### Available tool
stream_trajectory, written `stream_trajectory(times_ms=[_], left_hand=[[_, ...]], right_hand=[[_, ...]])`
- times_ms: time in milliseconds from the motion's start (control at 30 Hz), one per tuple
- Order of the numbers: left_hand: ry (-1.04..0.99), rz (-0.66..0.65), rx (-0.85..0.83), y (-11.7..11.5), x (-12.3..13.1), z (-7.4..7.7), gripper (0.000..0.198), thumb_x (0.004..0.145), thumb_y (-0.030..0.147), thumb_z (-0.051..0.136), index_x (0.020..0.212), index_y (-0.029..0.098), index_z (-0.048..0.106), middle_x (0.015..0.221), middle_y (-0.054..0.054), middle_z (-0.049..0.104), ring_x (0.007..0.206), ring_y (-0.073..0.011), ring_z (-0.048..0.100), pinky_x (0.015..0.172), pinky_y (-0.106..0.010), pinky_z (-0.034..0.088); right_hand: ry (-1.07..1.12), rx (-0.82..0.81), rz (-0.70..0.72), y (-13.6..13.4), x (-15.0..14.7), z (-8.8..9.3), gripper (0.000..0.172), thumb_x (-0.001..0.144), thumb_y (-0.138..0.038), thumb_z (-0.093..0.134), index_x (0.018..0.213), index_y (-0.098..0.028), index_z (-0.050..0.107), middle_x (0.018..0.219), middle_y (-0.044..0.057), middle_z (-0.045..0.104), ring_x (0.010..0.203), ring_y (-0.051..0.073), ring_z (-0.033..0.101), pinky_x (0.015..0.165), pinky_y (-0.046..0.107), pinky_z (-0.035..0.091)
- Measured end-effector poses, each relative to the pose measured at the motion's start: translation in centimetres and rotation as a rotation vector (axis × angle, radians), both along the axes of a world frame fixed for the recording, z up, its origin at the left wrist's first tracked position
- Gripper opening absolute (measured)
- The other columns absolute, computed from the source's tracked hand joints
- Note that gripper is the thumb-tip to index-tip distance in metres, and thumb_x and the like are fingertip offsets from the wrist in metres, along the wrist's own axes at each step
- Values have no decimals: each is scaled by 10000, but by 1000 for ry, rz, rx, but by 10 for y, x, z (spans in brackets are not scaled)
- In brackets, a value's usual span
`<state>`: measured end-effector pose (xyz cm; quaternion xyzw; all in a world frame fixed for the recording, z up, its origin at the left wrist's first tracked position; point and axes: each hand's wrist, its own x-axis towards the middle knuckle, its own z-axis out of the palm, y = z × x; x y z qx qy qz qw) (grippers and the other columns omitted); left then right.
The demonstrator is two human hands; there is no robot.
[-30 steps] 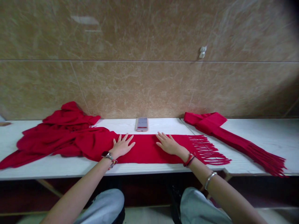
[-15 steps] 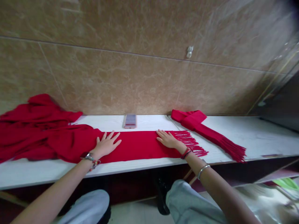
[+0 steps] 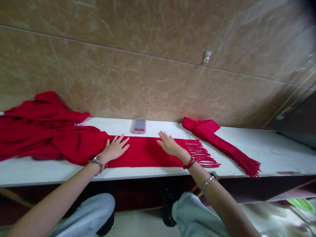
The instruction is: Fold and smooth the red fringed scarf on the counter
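Note:
A red fringed scarf (image 3: 145, 154) lies spread flat along the white table, its tassels pointing right. My left hand (image 3: 115, 149) rests on it with fingers spread, where the flat stretch meets the bunched red cloth (image 3: 46, 138) on the left. Over the right half of the scarf, my right hand (image 3: 170, 144) is open, its fingers straight and close together. It seems slightly raised, with a shadow on the cloth beside it. Neither hand grasps anything.
Behind the scarf lies a phone (image 3: 139, 126). A second red scarf (image 3: 209, 133), folded narrow, lies to the right, its fringe over the front edge of the white table (image 3: 278, 154). A tiled wall (image 3: 148, 85) rises behind.
My right hand has moved left, away from the fringe, and appears to have lifted off the scarf. My left hand stays in place on the cloth. The view has tilted slightly.

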<state>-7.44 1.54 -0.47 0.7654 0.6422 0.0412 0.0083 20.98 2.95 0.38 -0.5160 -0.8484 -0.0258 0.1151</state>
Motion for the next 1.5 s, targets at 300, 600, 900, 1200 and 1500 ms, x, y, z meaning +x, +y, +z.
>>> stream_trajectory(times_ms=[300,600,900,1200,1500], left_hand=[[52,-2,-49,-5,-2,5,533,886,498,180,1386,321,227,1470,8,143,1331,-285,125,1015,-562,144],[65,-21,-18,-5,-5,2,527,890,481,206,1384,303,242,1466,-2,169,1327,-291,136,1029,-541,106],[-8,-61,-47,0,46,14,510,903,428,182,1393,290,215,1479,-25,89,1338,-295,65,1009,-582,112],[18,-141,-52,0,63,2,508,896,471,188,1383,332,228,1476,5,110,1336,-290,89,1014,-563,137],[28,59,-98,5,49,9,575,863,557,214,1389,325,217,1476,-32,99,1318,-373,87,984,-612,141]], right_hand=[[-32,-45,273,-34,-76,-14,552,915,-418,248,1360,-94,289,1423,145,265,1313,241,212,1038,486,213],[-175,-16,5,-23,60,-31,528,922,-375,210,1379,-112,250,1433,132,249,1314,223,211,1017,458,272],[-121,26,3,-14,34,-16,512,923,-390,221,1355,-128,306,1423,160,269,1319,273,183,987,519,290],[-39,-1,127,-11,-16,-22,537,913,-417,255,1345,-107,325,1411,150,296,1304,246,237,1025,475,237],[-146,-39,-215,11,105,-31,489,915,-348,247,1322,-99,352,1394,184,318,1299,278,244,984,521,282]])
